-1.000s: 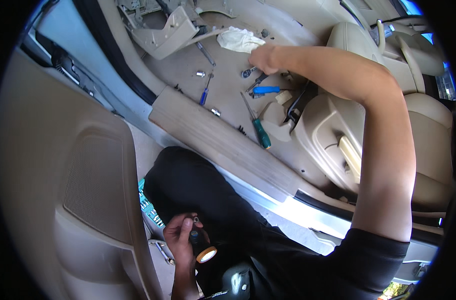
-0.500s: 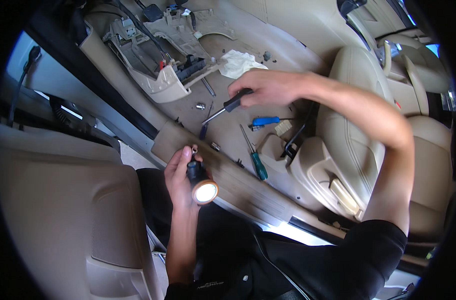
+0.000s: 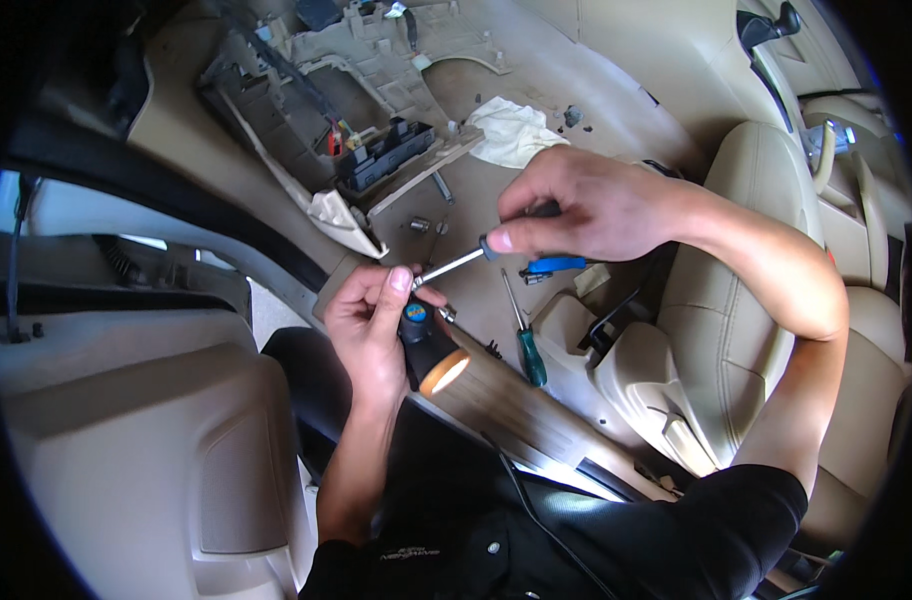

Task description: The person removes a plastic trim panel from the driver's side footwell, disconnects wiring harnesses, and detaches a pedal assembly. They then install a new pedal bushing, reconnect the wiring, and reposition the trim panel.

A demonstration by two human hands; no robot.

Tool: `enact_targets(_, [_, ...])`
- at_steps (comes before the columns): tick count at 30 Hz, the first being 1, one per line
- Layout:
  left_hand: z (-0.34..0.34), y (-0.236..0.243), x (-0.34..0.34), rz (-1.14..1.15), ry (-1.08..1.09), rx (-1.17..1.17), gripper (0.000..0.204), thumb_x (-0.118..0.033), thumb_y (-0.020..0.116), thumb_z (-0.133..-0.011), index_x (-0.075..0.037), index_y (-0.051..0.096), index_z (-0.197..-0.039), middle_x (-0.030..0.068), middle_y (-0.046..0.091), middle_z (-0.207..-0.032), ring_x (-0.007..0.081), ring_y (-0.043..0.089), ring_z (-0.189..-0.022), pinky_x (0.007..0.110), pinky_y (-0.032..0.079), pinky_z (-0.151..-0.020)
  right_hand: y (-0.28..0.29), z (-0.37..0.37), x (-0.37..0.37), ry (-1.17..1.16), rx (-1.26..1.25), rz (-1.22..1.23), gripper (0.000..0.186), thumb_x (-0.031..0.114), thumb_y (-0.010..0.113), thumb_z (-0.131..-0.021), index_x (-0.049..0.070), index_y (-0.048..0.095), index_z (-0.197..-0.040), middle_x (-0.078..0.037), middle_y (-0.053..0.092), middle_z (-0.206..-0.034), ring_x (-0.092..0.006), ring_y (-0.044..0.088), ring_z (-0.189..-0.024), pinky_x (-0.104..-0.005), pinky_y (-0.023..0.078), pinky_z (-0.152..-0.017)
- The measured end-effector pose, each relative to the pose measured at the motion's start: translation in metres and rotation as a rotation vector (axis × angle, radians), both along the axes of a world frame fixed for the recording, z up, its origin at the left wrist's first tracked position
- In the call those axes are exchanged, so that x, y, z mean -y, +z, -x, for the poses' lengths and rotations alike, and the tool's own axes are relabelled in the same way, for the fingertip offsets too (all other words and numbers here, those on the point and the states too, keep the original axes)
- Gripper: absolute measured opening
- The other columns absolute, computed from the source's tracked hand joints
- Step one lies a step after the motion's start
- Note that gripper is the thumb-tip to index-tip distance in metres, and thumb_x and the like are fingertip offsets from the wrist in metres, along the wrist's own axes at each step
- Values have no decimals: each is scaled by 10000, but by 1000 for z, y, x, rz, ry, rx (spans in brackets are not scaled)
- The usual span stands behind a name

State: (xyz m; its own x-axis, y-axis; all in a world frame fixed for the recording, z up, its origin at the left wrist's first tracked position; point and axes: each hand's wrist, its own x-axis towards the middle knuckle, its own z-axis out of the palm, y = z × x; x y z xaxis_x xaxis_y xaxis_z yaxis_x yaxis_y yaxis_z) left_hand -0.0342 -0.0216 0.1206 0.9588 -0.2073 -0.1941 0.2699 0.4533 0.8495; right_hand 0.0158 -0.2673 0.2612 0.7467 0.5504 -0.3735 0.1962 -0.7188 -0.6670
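Taking the middle of the view as the clock's centre, the left hand point(image 3: 371, 320) is at 9 o'clock, its fingers wrapped round a black flashlight point(image 3: 431, 345) with an orange rim. The flashlight is lit, and its lens faces about 5 o'clock. The right hand point(image 3: 586, 210), at 2 o'clock, is closed round the dark handle of a screwdriver point(image 3: 451, 268), whose bare metal shaft slants toward 8 o'clock. The screwdriver's far end reaches the thumb and fingertips of the left hand, where a small silvery bit shows; whether the fingers pinch it, I cannot tell.

Beyond the hands lies the car floor point(image 3: 481, 295). A crumpled white cloth point(image 3: 516, 132) rests on it at 1 o'clock, near a beige plastic panel point(image 3: 376, 195) with dark parts at 11 o'clock. A short metal socket point(image 3: 420, 224) lies near the panel's edge, also at 11 o'clock. A blue-handled tool point(image 3: 558, 264) lies between 2 and 3 o'clock, partly hidden by the right hand, and a green-handled screwdriver point(image 3: 531, 355) at 4 o'clock, beside the door sill point(image 3: 506, 410). The beige seat point(image 3: 736, 250) stands toward 3 o'clock
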Motion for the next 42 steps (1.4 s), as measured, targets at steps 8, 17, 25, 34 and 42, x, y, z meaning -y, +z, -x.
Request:
enact_targets(8, [18, -7, 37, 33, -114, -33, 287, -284, 661, -1069, -15, 635, -971, 140, 686, -727, 229, 642, -477, 336, 530, -418, -9, 20, 3, 48, -85, 81, 409, 381, 638, -1054, -21, 713, -1064, -205, 711, -823, -361, 691, -803, -467, 541, -803])
enact_targets(17, [-12, -52, 92, -47, -135, -240, 364, -415, 645, -1079, -56, 625, -1132, 67, 683, -798, 130, 687, -761, 267, 548, -647, -41, -68, 145, -181, -437, 119, 263, 225, 649, -1044, 54, 667, -1242, -82, 704, -837, -176, 720, -762, -322, 621, -694])
enact_targets(25, [-29, -79, 89, -1069, -309, 522, 312, -223, 764, -945, 49, 666, -1064, 239, 660, -1044, 450, 653, -965, 511, 531, -862, -129, -108, 203, -375, -621, 333, 269, 98, 771, -914, 14, 569, -1071, -146, 756, -1002, -227, 772, -903, -365, 652, -747])
enact_targets(34, [-119, -80, 177, -1171, -87, 1106, 365, -40, 726, -877, 18, 641, -1227, 204, 633, -1234, 407, 610, -1146, 489, 529, -965, -144, -136, 198, -349, -379, 349, 114, 5, 744, -858, -35, 700, -955, -155, 758, -932, -246, 770, -871, -369, 654, -702])
enact_targets(42, [-148, -77, 187, -1222, -299, 1129, 297, 27, 705, -759, -29, 672, -1048, 164, 661, -1084, 389, 627, -1066, 512, 511, -959, -190, -171, 214, -96, 233, 490, 269, 84, 865, -689, 17, 738, -916, -145, 756, -822, -342, 736, -860, -426, 590, -783])
